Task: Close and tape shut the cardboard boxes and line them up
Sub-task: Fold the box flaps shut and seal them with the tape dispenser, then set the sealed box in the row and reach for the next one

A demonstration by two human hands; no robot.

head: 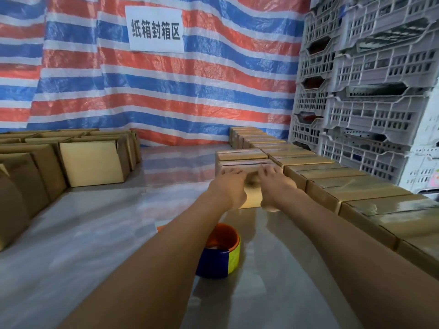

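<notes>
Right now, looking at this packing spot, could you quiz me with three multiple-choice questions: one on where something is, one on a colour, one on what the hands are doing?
1. Where is the tape roll?
A. on top of a box
B. lying on the surface
C. in a hand

2. What colour are the crates?
A. green
B. pale grey
C. black

3. What are the left hand and right hand doing?
A. both touch the box
B. one lifts the tape roll
C. both hang idle

Answers: 1 B, it lies on the surface, untouched. 2 B, the stack at right is pale grey. 3 A, both are laid on its near top edge.
</notes>
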